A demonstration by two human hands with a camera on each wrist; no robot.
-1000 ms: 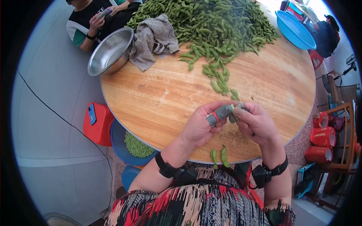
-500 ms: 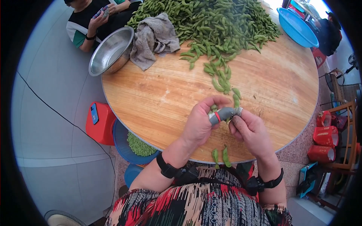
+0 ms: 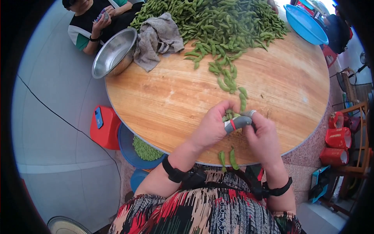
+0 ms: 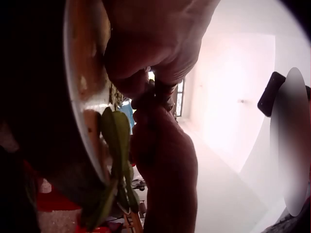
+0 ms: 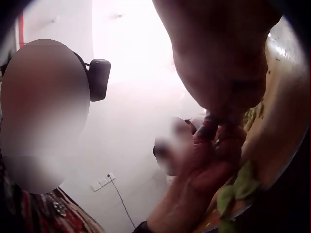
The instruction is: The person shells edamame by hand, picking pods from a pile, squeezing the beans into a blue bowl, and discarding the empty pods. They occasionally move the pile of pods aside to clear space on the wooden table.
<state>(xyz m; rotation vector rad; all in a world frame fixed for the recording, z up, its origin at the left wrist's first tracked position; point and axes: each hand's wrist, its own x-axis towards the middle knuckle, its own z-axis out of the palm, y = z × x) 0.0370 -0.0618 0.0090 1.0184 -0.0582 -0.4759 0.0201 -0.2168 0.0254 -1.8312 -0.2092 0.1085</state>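
You sit at a round wooden bench (image 3: 272, 78) on a pale grey tiled floor (image 3: 50, 128), with a red plastic stool (image 3: 103, 128) to your left, wooden chairs (image 3: 356, 128) to your right, and bright daylight.

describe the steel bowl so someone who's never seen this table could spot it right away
Start at the round wooden table and go to its far left edge. The steel bowl hangs tilted over the rim beside a crumpled grey cloth; it is the only shiny metal thing there.

Bare wooden table (image 3: 163, 97): open passage left and right of the pod trail (image 3: 230, 80); far side blocked by the edamame heap (image 3: 218, 23), grey cloth (image 3: 157, 37) and steel bowl (image 3: 113, 52); two loose pods (image 3: 228, 159) at near edge.
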